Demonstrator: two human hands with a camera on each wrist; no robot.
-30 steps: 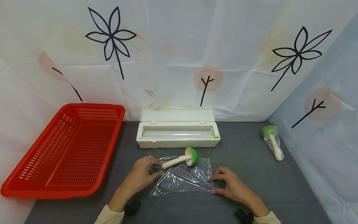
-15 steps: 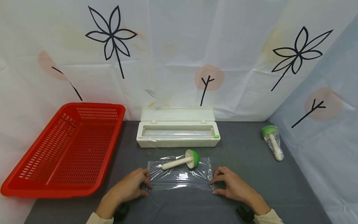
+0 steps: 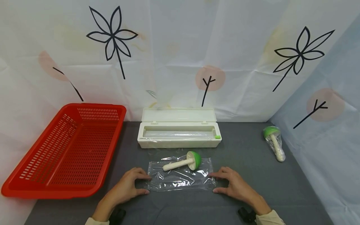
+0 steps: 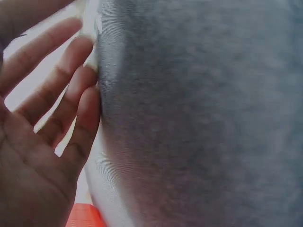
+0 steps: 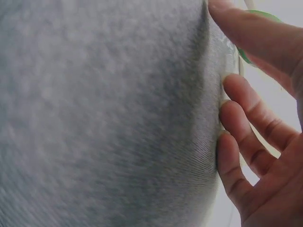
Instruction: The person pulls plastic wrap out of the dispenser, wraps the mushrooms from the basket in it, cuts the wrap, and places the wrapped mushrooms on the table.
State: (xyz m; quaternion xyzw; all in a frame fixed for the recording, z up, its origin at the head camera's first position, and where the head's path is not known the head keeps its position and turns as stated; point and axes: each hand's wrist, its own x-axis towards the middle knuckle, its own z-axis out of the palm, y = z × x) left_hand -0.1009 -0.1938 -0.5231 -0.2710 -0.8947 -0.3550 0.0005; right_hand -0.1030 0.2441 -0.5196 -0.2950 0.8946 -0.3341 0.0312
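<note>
A toy mushroom (image 3: 180, 163) with a green cap and pale stem lies on a sheet of cling film (image 3: 180, 181), cap toward the right. My left hand (image 3: 127, 186) is at the film's left edge, its fingertips touching the edge and the thumb spread apart near the lower corner. At the opposite edge, the fingertips of my right hand (image 3: 232, 184) rest on the film, with the thumb by its lower right corner. Both wrist views show fingers extended or loosely bent against the grey cloth (image 4: 199, 118); the mushroom's green cap (image 5: 251, 56) peeks out behind my right hand.
Behind the film stands a white cling film dispenser (image 3: 180, 144) with its lid up and a roll inside. A red plastic basket (image 3: 53, 193) occupies the left side. Another green-capped mushroom (image 3: 274, 143), wrapped in film, lies at the right near the patterned curtain (image 3: 315, 140).
My left hand has moved away from the mushroom's stem, left and toward me, to the film's edge. The film lies flatter, the mushroom slightly lower. My right hand has barely shifted.
</note>
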